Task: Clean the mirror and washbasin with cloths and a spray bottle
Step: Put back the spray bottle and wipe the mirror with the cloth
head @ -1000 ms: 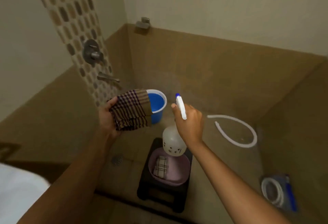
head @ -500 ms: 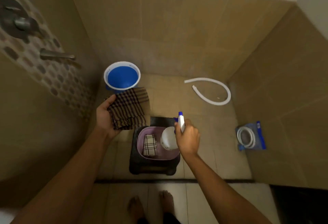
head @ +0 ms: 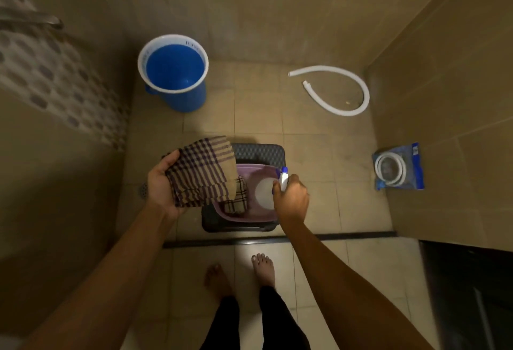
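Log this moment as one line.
left hand: holds brown checked cloth | right hand: grips white plastic spray bottle over pink plastic basin

Spray bottle: neck and trigger covered by the right hand; only the white body and blue-tipped nozzle show. Label not readable.
Second checked cloth in the pink basin: upper part hidden under the checked cloth held in the left hand.
Left-hand fingers behind that cloth; only the thumb and palm are seen.
Dark stool: mostly covered by the basin.
Floor drain: partly behind the left hand.
Tap spout: blurred, cut by the left edge.
Bucket rim lettering too small to read.
Packaged hose: label print illegible.
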`<state>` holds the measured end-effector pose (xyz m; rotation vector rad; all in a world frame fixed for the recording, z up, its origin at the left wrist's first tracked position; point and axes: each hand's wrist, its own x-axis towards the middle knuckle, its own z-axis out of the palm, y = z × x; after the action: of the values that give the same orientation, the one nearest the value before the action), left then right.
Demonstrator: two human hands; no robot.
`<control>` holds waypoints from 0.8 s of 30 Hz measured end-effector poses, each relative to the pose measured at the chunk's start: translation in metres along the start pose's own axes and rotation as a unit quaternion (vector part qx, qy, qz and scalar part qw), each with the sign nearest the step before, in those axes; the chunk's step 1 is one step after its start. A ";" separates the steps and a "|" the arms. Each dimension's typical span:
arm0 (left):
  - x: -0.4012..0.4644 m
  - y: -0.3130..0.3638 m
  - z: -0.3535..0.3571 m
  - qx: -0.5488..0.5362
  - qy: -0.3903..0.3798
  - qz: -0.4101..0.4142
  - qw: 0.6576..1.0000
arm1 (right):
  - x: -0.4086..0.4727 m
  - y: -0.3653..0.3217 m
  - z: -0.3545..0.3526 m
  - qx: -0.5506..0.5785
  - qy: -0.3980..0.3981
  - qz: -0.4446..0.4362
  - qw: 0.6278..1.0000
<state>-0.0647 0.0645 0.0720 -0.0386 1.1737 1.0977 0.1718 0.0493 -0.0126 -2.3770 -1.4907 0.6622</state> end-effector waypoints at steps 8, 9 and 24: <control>0.008 -0.014 -0.005 -0.005 0.006 -0.010 1.000 | 0.012 0.009 0.025 -0.014 -0.025 0.007 1.000; 0.009 -0.015 -0.007 -0.003 0.008 -0.010 1.000 | 0.011 0.010 0.028 -0.017 -0.030 0.010 0.999; 0.006 -0.020 -0.023 0.009 0.011 -0.019 1.000 | 0.009 0.013 0.033 -0.045 -0.028 -0.008 0.999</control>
<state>-0.0677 0.0454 0.0476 -0.0587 1.1991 1.0553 0.1683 0.0506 -0.0493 -2.4288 -1.5927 0.6771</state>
